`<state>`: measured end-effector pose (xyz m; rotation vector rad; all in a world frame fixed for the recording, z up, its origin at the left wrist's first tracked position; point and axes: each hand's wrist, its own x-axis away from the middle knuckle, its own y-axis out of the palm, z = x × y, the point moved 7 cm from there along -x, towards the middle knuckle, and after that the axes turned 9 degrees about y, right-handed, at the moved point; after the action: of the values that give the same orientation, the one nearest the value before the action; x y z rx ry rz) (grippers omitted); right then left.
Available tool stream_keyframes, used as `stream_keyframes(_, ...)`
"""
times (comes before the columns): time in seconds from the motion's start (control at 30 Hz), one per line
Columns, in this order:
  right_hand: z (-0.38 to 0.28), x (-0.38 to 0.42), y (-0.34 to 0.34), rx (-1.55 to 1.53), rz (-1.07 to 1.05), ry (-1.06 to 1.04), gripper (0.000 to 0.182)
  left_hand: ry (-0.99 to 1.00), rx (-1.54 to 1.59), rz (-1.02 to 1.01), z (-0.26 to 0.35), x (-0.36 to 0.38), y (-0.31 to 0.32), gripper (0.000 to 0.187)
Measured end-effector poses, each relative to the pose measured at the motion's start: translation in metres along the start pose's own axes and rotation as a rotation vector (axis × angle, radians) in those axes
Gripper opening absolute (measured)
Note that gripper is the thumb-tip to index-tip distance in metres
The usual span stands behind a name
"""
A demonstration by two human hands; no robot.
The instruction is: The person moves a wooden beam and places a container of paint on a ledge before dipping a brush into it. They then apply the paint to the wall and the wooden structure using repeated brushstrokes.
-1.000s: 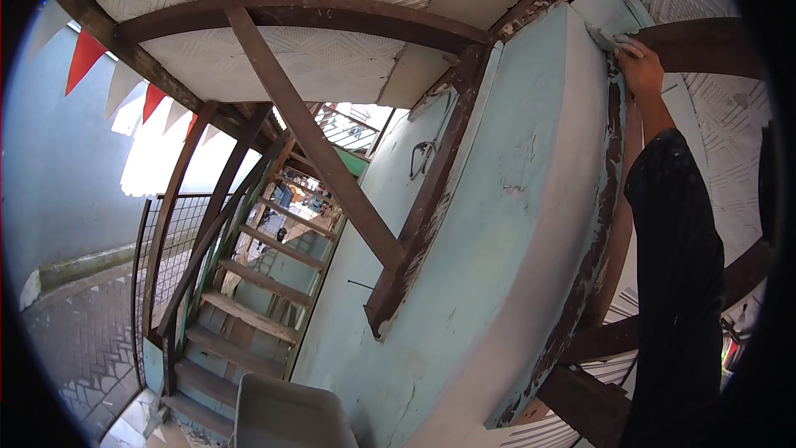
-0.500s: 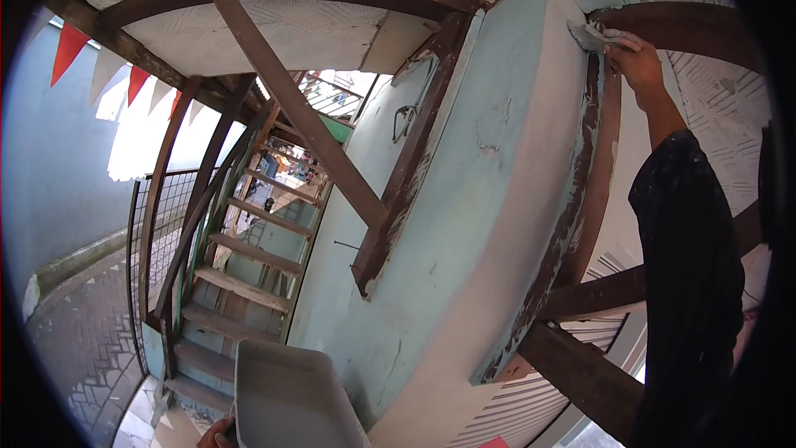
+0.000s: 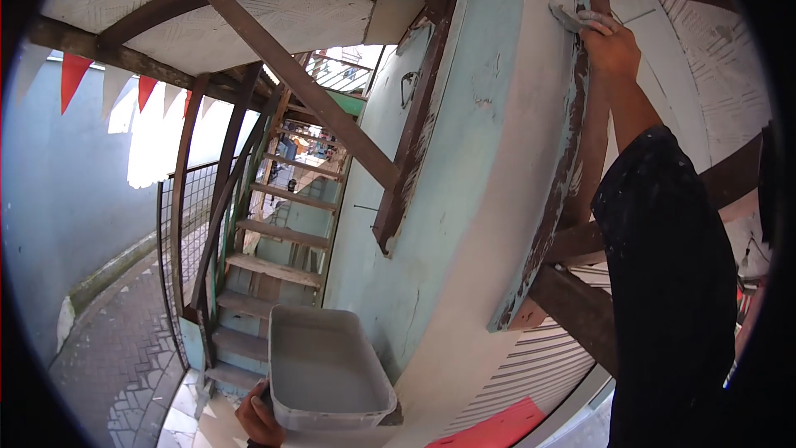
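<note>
High on the right, my right hand (image 3: 612, 46) grips a putty knife (image 3: 567, 18), its blade lying against the pale strip (image 3: 543, 54) on the column's edge. Grey smears coat the fingers. At the bottom, my left hand (image 3: 260, 416) is wrapped round the near left side of a rectangular plastic tub (image 3: 373, 421) with a grey coating inside. The tub is held tilted in front of the light blue wall (image 3: 448, 224). Beside the blade runs a dark brown post (image 3: 550, 236) with flaking paint.
A dark diagonal brace (image 3: 311, 95) crosses overhead to the wall. Wooden stairs (image 3: 286, 235) rise behind the tub, next to a mesh railing (image 3: 192, 199). Brown beams (image 3: 580, 315) jut out below my right arm. A thin nail or rod (image 3: 365, 208) sticks out of the wall.
My right hand and the putty knife have moved down slightly along the column. The tub and my left hand have come further into view as the camera shifted.
</note>
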<state>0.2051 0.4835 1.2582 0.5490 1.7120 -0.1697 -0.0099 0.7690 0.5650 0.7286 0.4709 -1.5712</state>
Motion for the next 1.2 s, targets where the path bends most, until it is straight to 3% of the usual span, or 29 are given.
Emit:
stream_keyframes(0.07,0.0,0.015,0.002,-0.026,0.038,0.05,0.037,0.127,-0.036,0.06,0.006,-0.004,0.001,0.046)
stream_keyframes(0.2,-0.002,0.051,0.005,-0.12,0.123,0.127,0.038,0.154,-0.105,0.02,0.008,-0.006,0.002,0.052)
stream_keyframes(0.23,-0.003,0.061,0.004,-0.147,0.13,0.137,0.038,0.105,-0.076,0.008,0.009,-0.005,0.001,0.043)
stream_keyframes(0.33,-0.001,0.083,0.008,-0.171,0.1,0.227,0.032,0.115,-0.124,-0.011,0.009,-0.005,0.0,0.043)
stream_keyframes(0.47,-0.011,0.111,-0.009,-0.069,0.235,0.092,0.027,0.122,-0.116,-0.001,0.002,-0.003,0.001,0.042)
stream_keyframes(0.63,-0.01,0.124,-0.041,-0.172,0.284,0.052,0.037,0.121,-0.157,-0.005,0.002,-0.003,0.0,0.041)
stream_keyframes(0.73,-0.016,0.138,-0.06,-0.305,0.154,0.031,0.037,0.122,-0.16,-0.006,0.003,-0.002,0.0,0.041)
stream_keyframes(0.77,-0.014,0.142,-0.065,-0.304,0.111,0.093,0.047,0.124,-0.156,-0.007,0.004,-0.003,0.0,0.041)
stream_keyframes(0.93,-0.026,0.173,-0.08,-0.15,-0.07,0.196,0.04,0.182,-0.18,0.028,0.006,-0.003,0.001,0.049)
stream_keyframes(1.07,-0.012,0.168,-0.059,-0.105,-0.217,0.309,0.041,0.115,-0.14,-0.004,0.002,-0.003,0.001,0.041)
stream_keyframes(1.2,-0.006,0.13,-0.024,-0.174,-0.206,0.301,0.04,0.113,-0.174,-0.003,0.006,-0.003,-0.001,0.041)
